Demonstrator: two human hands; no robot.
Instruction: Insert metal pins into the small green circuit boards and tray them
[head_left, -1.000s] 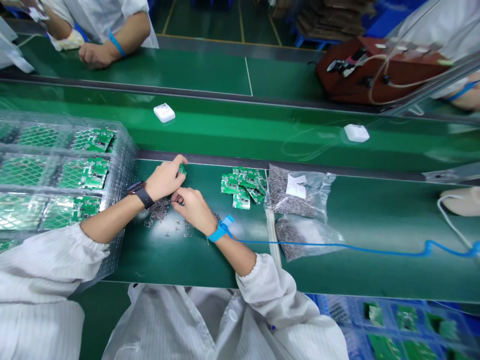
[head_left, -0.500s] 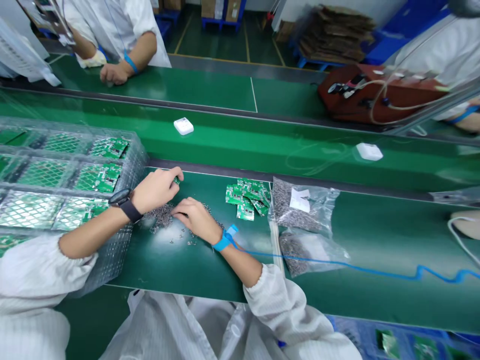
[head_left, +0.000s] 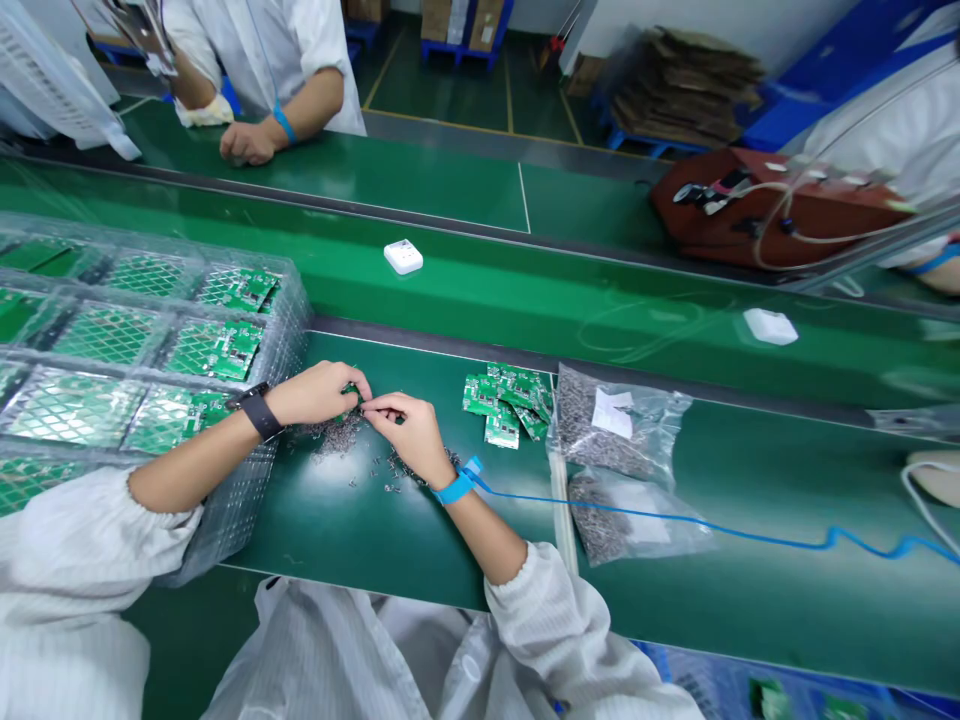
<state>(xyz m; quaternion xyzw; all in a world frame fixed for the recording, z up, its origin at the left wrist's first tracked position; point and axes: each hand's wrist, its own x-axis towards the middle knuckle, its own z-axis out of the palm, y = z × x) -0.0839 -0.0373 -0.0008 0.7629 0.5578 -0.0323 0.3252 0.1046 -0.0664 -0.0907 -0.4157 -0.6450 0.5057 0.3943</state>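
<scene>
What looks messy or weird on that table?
Tiny metal parts lie in a loose heap, with strays scattered near the right hand, and the piled circuit boards overlap at odd angles. Nothing looks clearly broken.

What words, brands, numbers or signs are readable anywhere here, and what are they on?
None can be read.
White paper on the upper plastic bag: no writing can be made out.
Loose circuit boards: any markings are too small to read.
Dark wristwatch: its face is too steeply angled to read.
Small white case: dark specks on it, too small to tell what they are.
</scene>
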